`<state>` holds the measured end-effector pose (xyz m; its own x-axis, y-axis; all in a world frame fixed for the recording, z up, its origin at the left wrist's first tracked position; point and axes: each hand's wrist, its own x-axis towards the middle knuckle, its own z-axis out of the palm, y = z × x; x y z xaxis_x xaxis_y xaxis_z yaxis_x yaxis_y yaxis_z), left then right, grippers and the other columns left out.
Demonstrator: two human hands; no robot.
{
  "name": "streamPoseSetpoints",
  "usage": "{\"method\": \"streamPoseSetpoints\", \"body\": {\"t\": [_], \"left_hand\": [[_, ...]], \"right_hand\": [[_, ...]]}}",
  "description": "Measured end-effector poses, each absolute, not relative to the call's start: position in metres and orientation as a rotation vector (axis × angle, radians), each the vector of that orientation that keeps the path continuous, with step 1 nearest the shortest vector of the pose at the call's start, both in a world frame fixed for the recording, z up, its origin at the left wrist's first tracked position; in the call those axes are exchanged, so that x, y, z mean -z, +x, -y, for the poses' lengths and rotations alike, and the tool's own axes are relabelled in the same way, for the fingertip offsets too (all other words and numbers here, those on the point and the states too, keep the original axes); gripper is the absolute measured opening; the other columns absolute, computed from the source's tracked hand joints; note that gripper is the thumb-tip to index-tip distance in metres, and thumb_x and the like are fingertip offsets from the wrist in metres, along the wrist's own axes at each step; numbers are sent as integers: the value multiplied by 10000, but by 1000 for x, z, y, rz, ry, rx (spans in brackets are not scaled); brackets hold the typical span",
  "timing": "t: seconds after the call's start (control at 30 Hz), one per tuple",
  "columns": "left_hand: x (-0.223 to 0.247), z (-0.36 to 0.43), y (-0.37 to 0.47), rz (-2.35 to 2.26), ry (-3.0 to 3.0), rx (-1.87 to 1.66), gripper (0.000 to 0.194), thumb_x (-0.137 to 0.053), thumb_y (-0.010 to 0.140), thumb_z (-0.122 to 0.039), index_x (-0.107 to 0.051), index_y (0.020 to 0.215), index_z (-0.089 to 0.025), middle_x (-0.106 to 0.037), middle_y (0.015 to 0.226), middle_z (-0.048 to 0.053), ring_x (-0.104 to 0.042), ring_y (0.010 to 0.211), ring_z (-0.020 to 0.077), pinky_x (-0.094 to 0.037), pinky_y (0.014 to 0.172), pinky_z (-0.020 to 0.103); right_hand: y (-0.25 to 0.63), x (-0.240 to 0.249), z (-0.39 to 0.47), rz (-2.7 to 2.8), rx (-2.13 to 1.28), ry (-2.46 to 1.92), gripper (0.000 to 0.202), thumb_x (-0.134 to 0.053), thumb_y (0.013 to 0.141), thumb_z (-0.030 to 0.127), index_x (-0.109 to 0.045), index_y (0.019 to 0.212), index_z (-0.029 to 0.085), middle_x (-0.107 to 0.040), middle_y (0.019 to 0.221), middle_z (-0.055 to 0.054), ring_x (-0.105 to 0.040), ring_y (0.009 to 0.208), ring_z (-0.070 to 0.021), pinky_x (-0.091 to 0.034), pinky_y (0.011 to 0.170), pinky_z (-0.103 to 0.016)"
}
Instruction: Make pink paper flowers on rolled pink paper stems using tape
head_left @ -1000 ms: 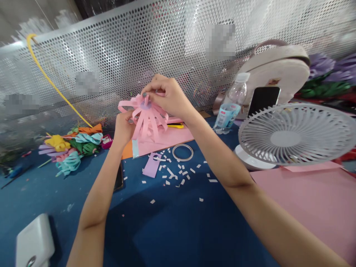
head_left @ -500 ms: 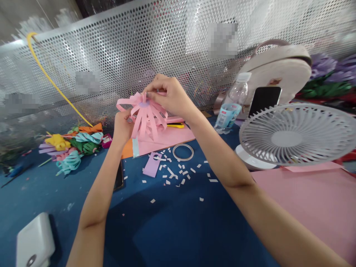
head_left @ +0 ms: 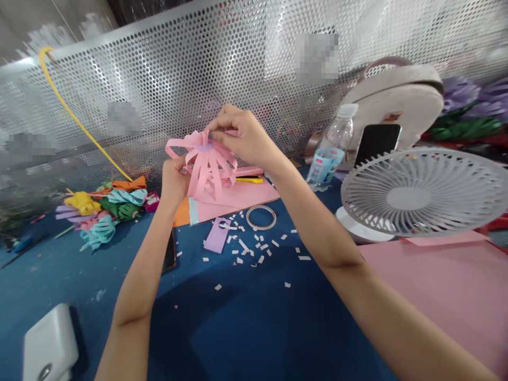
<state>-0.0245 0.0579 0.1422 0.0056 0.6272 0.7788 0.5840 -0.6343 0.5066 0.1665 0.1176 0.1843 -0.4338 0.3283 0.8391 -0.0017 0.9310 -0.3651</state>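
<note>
A pink paper-strip flower [head_left: 206,168] with a purple centre is held up over the back of the blue table. My left hand [head_left: 175,180] grips it from the left, its fingertips partly hidden behind the strips. At the top, my right hand [head_left: 242,135] pinches a strip near the purple centre between thumb and fingers. Beneath the flower lie pink paper sheets [head_left: 242,201] and a yellow cutter [head_left: 252,180]. A purple paper piece [head_left: 217,236], a tape ring [head_left: 261,217] and scattered white scraps are nearer to me.
Colourful paper flowers [head_left: 107,206] lie at the left, a white device [head_left: 50,341] at the lower left. On the right stand a bottle [head_left: 327,153], a fan [head_left: 413,198], a bag [head_left: 416,100] and a propped phone [head_left: 378,143]. A perforated metal panel [head_left: 178,84] runs behind.
The flower has tilted slightly and its hanging strips have shifted a little to the left. Both hands keep nearly the same position and hold.
</note>
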Motion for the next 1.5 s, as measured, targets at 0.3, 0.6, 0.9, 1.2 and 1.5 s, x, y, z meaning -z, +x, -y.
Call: {"method": "streamPoseSetpoints", "body": {"t": [0.3, 0.6, 0.9, 1.2, 1.5], "left_hand": [[-141, -58, -27, -1271, 2177, -1723, 172, -686, 681, -236, -643, 527, -176, -559, 530, -47, -450, 525, 109, -394, 509, 234], [-141, -55, -24, -1267, 2120, -1697, 150, -683, 684, -250, -654, 559, -172, -551, 534, -35, -442, 534, 117, -381, 507, 243], [-141, -56, -24, -1274, 2113, -1677, 134, -721, 692, -278, -694, 601, -184, -608, 578, -31, -508, 553, 128, -450, 542, 252], [-141, -56, -24, -1287, 2143, -1722, 189, -686, 673, -233, -606, 514, -171, -476, 491, -64, -383, 481, 87, -321, 464, 223], [-145, -51, -17, -1502, 2220, -1851, 175, -633, 714, -252, -661, 560, -174, -600, 531, -26, -511, 524, 128, -381, 521, 250]], "right_hand": [[168, -186, -112, 2023, -379, -241, 162, -544, 805, 169, -697, 856, 185, -471, 792, -20, -469, 764, -140, -435, 775, -340], [169, -186, -102, 2104, -359, -238, 200, -491, 815, 115, -663, 881, 193, -551, 896, -21, -509, 821, -143, -461, 807, -322], [170, -186, -103, 2160, -356, -213, 205, -468, 818, 116, -639, 903, 191, -577, 960, -26, -507, 885, -161, -467, 848, -343], [171, -186, -100, 2171, -351, -109, 185, -470, 811, 156, -629, 897, 195, -582, 948, -27, -488, 889, -164, -452, 831, -346], [171, -189, -95, 1958, -123, -317, 191, -512, 902, 303, -629, 1044, 256, -592, 1062, -39, -520, 1049, -217, -426, 988, -406]]}}
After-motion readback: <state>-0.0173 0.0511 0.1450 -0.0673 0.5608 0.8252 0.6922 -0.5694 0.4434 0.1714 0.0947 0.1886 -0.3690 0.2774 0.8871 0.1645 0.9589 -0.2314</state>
